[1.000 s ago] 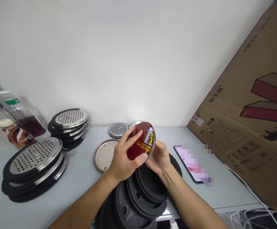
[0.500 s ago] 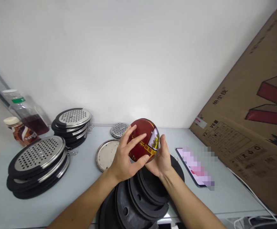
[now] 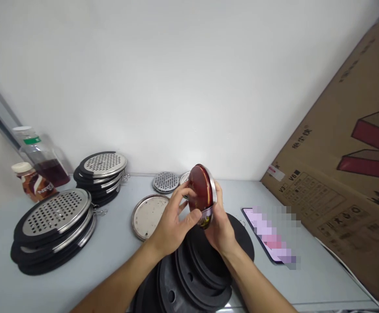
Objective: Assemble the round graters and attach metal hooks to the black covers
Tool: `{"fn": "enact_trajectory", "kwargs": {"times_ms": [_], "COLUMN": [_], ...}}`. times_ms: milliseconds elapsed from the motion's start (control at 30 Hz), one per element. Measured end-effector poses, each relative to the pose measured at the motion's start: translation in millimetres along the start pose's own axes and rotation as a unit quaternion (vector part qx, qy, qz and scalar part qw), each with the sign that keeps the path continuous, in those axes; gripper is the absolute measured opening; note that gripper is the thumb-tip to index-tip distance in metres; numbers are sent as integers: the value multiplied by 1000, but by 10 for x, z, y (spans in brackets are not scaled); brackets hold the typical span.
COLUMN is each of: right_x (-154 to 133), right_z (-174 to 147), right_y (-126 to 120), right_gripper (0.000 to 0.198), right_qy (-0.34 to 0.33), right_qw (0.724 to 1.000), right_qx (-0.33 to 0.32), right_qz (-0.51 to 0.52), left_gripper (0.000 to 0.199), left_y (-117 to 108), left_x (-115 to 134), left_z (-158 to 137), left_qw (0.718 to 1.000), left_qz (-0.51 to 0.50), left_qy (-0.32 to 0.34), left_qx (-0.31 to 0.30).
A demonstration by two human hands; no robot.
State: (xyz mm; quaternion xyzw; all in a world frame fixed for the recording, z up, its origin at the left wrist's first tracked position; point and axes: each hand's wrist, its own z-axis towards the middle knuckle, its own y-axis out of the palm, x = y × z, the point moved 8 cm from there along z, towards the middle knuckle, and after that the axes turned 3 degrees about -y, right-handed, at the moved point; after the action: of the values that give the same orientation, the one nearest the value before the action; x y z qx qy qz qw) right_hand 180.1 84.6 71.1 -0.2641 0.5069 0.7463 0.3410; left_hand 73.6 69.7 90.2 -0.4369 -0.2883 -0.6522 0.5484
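A round red tin (image 3: 200, 187) with a silver rim is held up at mid-view, turned nearly edge-on, with a printed patch low on its side. My left hand (image 3: 176, 217) grips its near left side, thumb at the lower edge and fingers over the red face. Behind and to the right, my right hand (image 3: 220, 221) is wrapped round the silver edge, its fingers partly hidden. Beneath both hands lies a pile of black rubbery rings and discs (image 3: 196, 278). To the left of the tin is a shallow round metal plate (image 3: 148, 215) with small marks.
Two stacks of perforated metal discs with black rims (image 3: 57, 213) (image 3: 104, 165) stand left. Behind them are a bottle of dark liquid (image 3: 51, 167) and a brown coffee bottle (image 3: 34, 182). A small perforated disc (image 3: 165, 181) lies near the wall. Right are a phone (image 3: 264, 234) and a large carton (image 3: 333, 174).
Both hands have rotated the red tin so its face now turns left and its silver edge shows. Another small round metal piece has come into sight behind it. The view has shifted slightly.
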Motion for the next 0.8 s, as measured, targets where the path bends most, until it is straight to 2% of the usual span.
{"fn": "enact_trajectory", "kwargs": {"times_ms": [67,133,300,367,567,667,800], "right_x": [-34,-60,-76,-52,-28,-18,-12], "right_z": [-25,-28,19,26,17,7,-9], "right_y": [61,105,74,62,29,37,74], "right_gripper": [68,75,114,122,99,97,95], "right_qy": [-20,-27,-2,20,35,45,63], "right_qw": [998,994,989,986,991,992,987], "right_qx": [-36,-70,-110,-129,-112,-106,-138], "right_qz": [-48,-77,-99,-105,-63,-42,-53], "left_gripper": [36,37,27,30,38,42,47], "left_y": [9,6,-48,-43,-28,-14,-7], "left_x": [5,16,13,3,-15,-28,-55], "left_z": [4,7,11,10,-5,-17,-32], "left_qw": [997,993,996,997,999,998,996], "left_qz": [-76,-103,-79,-62,21,55,85], "left_qy": [-23,-38,-36,-31,-21,-13,-6], "left_qx": [-21,-40,-33,-31,-14,-8,1]}}
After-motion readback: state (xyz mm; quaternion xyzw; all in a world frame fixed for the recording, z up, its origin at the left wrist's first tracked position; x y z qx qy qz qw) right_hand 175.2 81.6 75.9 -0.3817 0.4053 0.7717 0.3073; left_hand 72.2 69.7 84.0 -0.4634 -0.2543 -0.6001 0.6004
